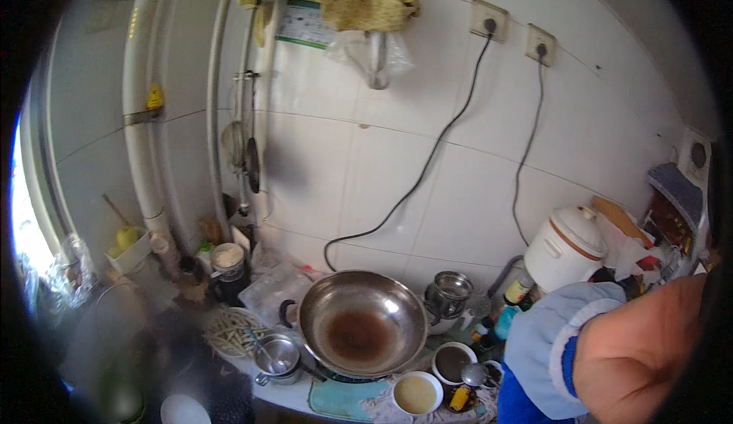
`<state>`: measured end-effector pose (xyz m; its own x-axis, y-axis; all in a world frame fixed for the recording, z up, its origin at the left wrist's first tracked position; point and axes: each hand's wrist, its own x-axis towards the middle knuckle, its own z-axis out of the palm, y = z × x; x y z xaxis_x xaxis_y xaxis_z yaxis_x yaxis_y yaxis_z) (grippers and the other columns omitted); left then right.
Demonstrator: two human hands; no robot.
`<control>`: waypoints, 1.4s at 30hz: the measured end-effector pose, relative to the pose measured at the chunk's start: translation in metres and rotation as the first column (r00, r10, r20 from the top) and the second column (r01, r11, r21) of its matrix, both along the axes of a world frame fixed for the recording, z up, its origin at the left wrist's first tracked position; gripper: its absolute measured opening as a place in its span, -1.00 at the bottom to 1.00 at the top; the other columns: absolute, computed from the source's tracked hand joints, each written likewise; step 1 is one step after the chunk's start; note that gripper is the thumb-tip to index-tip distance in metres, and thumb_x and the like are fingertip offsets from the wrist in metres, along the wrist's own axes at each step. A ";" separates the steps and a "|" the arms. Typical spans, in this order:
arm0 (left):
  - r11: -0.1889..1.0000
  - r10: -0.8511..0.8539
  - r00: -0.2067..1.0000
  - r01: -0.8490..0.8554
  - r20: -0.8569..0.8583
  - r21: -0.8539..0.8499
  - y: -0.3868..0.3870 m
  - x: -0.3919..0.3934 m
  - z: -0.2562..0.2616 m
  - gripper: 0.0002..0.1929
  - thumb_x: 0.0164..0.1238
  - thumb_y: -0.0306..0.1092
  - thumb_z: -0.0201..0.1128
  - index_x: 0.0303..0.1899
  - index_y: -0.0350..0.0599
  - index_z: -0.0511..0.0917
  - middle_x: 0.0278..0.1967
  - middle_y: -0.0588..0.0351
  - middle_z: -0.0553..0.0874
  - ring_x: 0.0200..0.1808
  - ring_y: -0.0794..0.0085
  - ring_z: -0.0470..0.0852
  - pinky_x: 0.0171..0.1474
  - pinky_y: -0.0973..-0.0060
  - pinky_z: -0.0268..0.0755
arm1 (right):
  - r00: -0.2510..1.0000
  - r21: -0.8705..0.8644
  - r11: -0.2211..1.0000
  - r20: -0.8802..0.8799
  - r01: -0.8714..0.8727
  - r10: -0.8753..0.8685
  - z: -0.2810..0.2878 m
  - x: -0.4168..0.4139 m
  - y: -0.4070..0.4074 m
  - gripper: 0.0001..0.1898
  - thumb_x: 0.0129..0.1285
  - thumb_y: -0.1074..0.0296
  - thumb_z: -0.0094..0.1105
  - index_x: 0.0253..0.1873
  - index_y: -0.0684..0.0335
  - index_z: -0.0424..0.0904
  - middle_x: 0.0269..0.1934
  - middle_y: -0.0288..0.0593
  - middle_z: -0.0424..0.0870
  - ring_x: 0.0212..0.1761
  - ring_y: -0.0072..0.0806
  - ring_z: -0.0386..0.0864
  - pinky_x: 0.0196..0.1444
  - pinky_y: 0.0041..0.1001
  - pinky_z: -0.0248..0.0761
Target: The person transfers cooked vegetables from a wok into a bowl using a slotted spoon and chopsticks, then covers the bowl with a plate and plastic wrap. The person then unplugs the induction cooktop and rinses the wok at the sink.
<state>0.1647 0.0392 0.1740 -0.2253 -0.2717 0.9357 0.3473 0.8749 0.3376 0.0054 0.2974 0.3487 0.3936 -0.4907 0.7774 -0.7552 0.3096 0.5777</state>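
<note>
Large at the right edge shows part of my right hand and wrist (635, 346), beyond the elastic cuff of a light-blue sleeve (550, 332); its fingers are hidden. My left hand is out of view. Before me, a steel wok (366, 324) with a brownish bottom sits on the worktop. A steel cup with a spoon (277, 355) is left of it, beside a plate of pale strips (232, 329). In front on the right are a bowl of pale-yellow liquid (417, 395), a bowl of dark liquid (452, 362) and a metal ladle or spoon (474, 374).
Behind the wok on the right stand steel pots (449, 295) and a white lidded cooker (564, 246). A black cord (424, 180) hangs down the tiled wall. Clear plastic packaging (275, 292) lies behind the wok's left side. A white dish (184, 409) is at lower left.
</note>
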 end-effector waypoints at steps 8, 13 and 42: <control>0.999 0.032 0.999 -0.032 0.003 -0.020 0.013 -0.009 0.002 -0.68 0.29 -0.24 -0.11 -0.08 -0.30 0.38 -0.14 -0.25 0.45 -0.13 0.02 0.46 -0.08 0.24 0.31 | 0.972 -0.226 0.960 0.127 -0.168 0.200 -0.015 -0.011 0.009 -0.78 0.36 0.18 -0.38 -0.21 0.18 0.21 -0.37 -0.24 0.31 -0.68 -0.54 0.27 -0.63 -0.57 0.11; 0.998 0.040 0.999 -0.040 0.001 -0.039 0.020 -0.012 0.005 -0.69 0.28 -0.27 -0.08 -0.06 -0.30 0.38 -0.11 -0.25 0.45 -0.10 0.02 0.45 -0.04 0.24 0.30 | 0.738 -0.495 0.699 0.156 -0.517 0.657 -0.018 -0.133 -0.021 -0.72 0.30 0.34 -0.18 -0.03 0.39 0.43 -0.17 -0.01 0.58 -0.45 -0.53 0.53 -0.40 -0.61 0.35; 0.809 0.214 0.895 -0.387 0.391 0.442 0.120 0.013 -0.177 -0.78 0.31 -0.52 -0.07 -0.08 -0.40 0.43 -0.13 -0.08 0.51 -0.38 0.39 0.56 -0.30 0.56 0.43 | 0.195 -0.830 0.506 0.470 -0.235 0.861 0.114 -0.458 -0.142 -0.77 0.23 0.26 0.03 -0.28 0.32 0.57 -0.64 -0.39 0.36 -0.69 -0.69 0.26 -0.70 -0.69 0.07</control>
